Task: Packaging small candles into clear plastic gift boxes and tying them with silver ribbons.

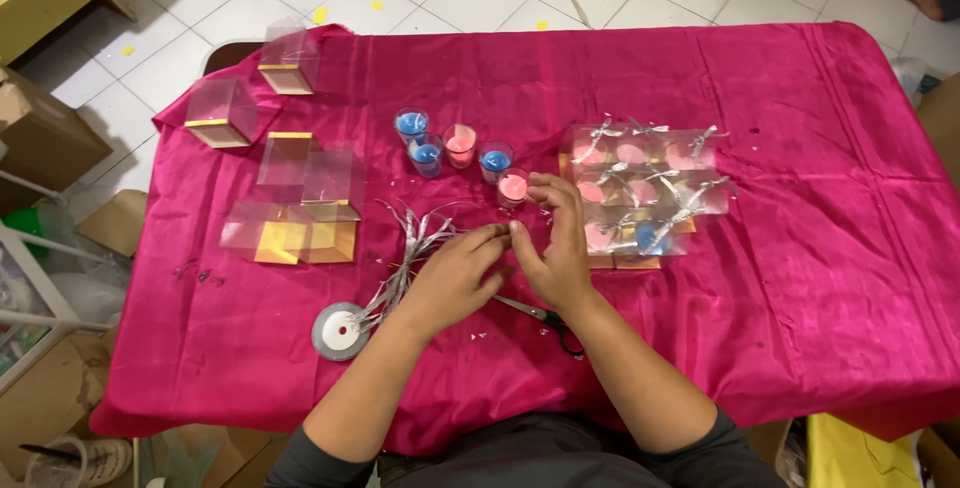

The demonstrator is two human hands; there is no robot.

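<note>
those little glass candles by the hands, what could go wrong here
1. The right hand works right beside the nearest pink candle glass; a nudge could tip it into the other candle glasses.
2. The scissors lie partly under the right wrist, so a blade might catch the arm or the pink tablecloth.
3. The loose silver ribbon strips beneath the left hand could tangle or get dragged off.
</note>
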